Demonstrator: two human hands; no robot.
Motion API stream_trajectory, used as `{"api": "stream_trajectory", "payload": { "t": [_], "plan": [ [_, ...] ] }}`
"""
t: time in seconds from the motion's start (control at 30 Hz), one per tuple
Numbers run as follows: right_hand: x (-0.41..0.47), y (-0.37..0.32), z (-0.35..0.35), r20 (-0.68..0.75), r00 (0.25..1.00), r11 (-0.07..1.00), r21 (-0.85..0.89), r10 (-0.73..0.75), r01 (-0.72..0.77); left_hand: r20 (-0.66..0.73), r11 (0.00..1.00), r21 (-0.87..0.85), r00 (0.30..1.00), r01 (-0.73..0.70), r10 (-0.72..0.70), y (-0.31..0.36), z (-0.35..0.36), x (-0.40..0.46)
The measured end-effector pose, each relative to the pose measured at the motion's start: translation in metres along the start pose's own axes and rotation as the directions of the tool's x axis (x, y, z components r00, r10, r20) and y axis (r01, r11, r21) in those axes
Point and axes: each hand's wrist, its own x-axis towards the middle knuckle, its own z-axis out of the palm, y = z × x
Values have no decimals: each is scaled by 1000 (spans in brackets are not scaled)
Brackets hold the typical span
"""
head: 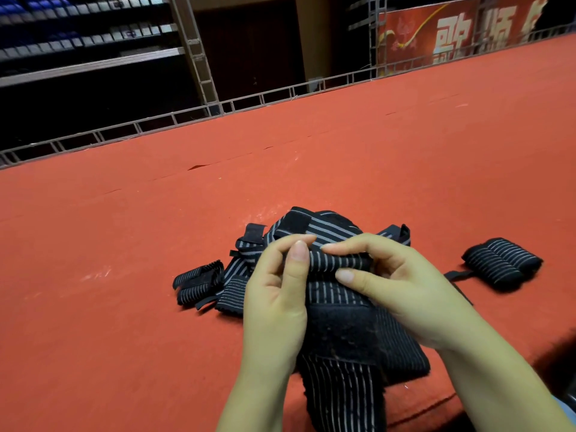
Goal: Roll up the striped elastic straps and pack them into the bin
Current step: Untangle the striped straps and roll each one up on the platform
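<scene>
Black ribbed elastic strap, grey-striped, is lying over the loose strap pile on red felt-like carpet. Left hand and right hand are both pinching its folded end. Two finished cylindrical rolls are resting to the right.

1. Both hands meet over a black elastic strap with thin grey stripes, pinching its rolled-over end.
2. The left hand grips the fold's left side; the right hand pinches its right.
3. A loose pile of striped straps lies behind on the red carpeted surface.
4. A rolled striped bundle sits apart to the right.
</scene>
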Motion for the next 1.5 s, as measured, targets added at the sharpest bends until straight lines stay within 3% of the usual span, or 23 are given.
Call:
{"api": "stream_trajectory", "payload": {
  "t": [0.17,0.3,0.5,0.67,0.73,1.03,1.2,1.37,1.5],
  "plan": [
    [0,1,-2,136,978,972,152,157,-177,32,999,16,999,-41,40,0,-4,0],
    [1,-3,3,120,968,947,211,219,-241,100,995,56,992,-79,73,-1,-6,-1],
    [1,0,1,28,995,979,177,93,-96,200,988,104,975,-114,91,-3,-11,-3],
    [2,0,1,-117,993,995,89,-31,41,220,986,-91,969,137,-115,-2,-6,-3],
    [2,-1,1,-143,987,994,66,-72,82,264,982,-82,954,169,-142,-4,-4,-4],
    [0,2,8,-187,953,950,-250,-238,189,205,994,-30,974,109,-101,-6,-4,-2],
    [0,2,6,-100,952,906,-349,-289,238,171,995,-20,981,97,-92,-3,-4,-1],
    [-1,-1,4,4,996,991,-103,-89,89,129,992,-55,986,110,-103,1,-3,0],
    [-2,6,8,-7,998,992,118,56,-55,163,996,-42,984,81,-73,5,-2,-2]
  ]
}}
